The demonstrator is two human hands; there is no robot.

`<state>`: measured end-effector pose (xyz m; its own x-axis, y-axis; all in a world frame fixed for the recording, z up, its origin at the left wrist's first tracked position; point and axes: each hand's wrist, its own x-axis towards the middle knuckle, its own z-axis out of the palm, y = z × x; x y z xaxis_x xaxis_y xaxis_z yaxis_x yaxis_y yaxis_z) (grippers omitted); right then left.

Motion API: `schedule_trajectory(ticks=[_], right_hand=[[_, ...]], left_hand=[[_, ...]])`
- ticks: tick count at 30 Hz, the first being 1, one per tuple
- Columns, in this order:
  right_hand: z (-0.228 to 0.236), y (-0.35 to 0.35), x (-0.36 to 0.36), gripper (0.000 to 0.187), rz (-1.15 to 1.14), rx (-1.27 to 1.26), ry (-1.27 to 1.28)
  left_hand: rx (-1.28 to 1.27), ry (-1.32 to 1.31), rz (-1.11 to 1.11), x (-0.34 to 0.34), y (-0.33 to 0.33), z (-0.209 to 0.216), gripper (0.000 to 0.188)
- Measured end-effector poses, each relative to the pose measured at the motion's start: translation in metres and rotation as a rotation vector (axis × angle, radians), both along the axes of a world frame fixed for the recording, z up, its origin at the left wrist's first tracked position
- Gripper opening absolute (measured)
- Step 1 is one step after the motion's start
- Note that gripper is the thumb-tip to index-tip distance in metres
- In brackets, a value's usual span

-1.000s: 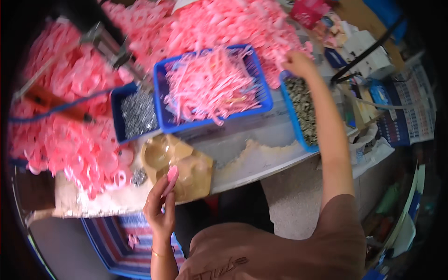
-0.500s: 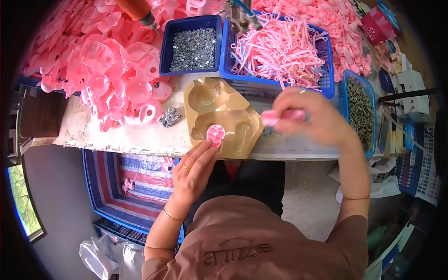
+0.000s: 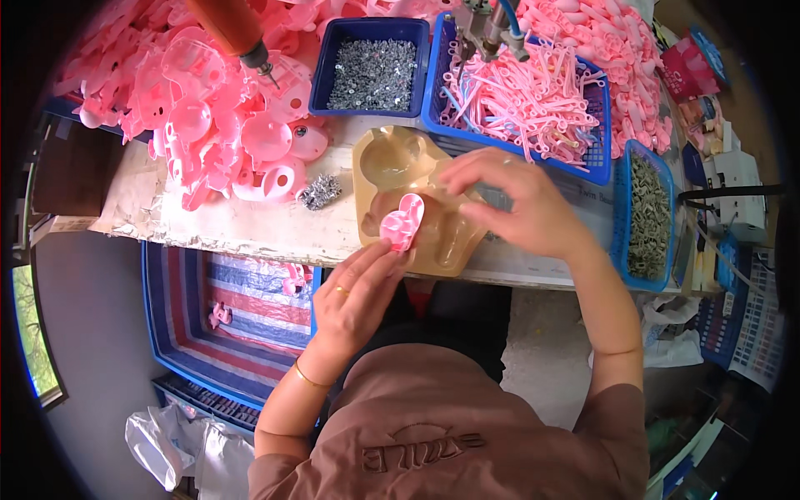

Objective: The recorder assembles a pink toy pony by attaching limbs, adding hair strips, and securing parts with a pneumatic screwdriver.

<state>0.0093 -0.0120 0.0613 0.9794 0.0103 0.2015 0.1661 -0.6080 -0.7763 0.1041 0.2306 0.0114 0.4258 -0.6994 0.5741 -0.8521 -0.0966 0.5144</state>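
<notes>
My left hand [image 3: 357, 293] pinches a small pink plastic part [image 3: 403, 223] with two rounded lobes, its hollow inner side showing. The part is over the near half of a glossy tan moulded fixture [image 3: 392, 160] with shaped hollows. To the right of the part, above the fixture's right side, my right hand [image 3: 529, 207] has its thumb and fingers apart. Nothing shows between them.
Pink shells [image 3: 196, 117] heap up at left, beside a small pile of screws [image 3: 320, 192]. Behind the fixture are a dark blue bin [image 3: 319, 87] of small metal pieces and a blue basket [image 3: 600, 171] of pink sticks. An orange power screwdriver [image 3: 225, 29] hangs overhead. Another blue basket [image 3: 623, 217] holds metal parts.
The pink piece that was in my right hand has left it, and the part in my left hand now shows two lobes instead of one disc. My right hand moved left and opened.
</notes>
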Motion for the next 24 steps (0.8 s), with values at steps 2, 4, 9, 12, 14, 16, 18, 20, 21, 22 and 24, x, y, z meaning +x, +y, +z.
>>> schedule_trajectory(ticks=[2,4,9,12,14,16,18,20,21,22,24], right_hand=[[0.003,-0.001,-0.013,0.024,-0.262,-0.045,0.085],[0.002,0.004,-0.022,0.023,-0.286,-0.048,0.075],[-0.011,0.023,-0.033,0.023,-0.305,-0.178,0.0],[-0.018,0.041,-0.038,0.022,-0.25,-0.271,-0.004],[-0.024,0.05,-0.038,0.022,-0.259,-0.351,-0.017],[-0.033,0.051,-0.036,0.024,-0.265,-0.457,-0.062],[-0.031,0.053,-0.033,0.025,-0.261,-0.47,-0.051],[-0.029,0.054,-0.03,0.026,-0.259,-0.485,-0.037],[-0.028,0.055,-0.03,0.026,-0.253,-0.502,-0.028],[-0.027,0.056,-0.029,0.026,-0.247,-0.521,-0.02],[-0.026,0.058,-0.028,0.025,-0.237,-0.523,-0.014]], left_hand=[[-0.002,-0.014,-0.078,-0.007,-0.014,0.001,0.034],[0.018,-0.062,-0.119,-0.011,-0.029,-0.002,0.033],[0.175,-0.108,-0.159,-0.017,-0.045,0.0,0.038],[0.218,-0.115,-0.076,0.0,-0.038,-0.007,0.044],[0.25,-0.156,-0.047,0.02,-0.042,-0.011,0.038],[0.274,-0.19,-0.062,0.021,-0.037,-0.01,0.037],[0.297,-0.208,-0.077,0.022,-0.033,-0.007,0.032],[0.315,-0.201,-0.079,0.024,-0.034,-0.003,0.031],[0.337,-0.192,-0.078,0.025,-0.033,-0.001,0.03],[0.31,-0.211,-0.068,0.025,-0.034,-0.004,0.03],[0.344,-0.216,-0.035,0.023,-0.033,-0.008,0.031]])
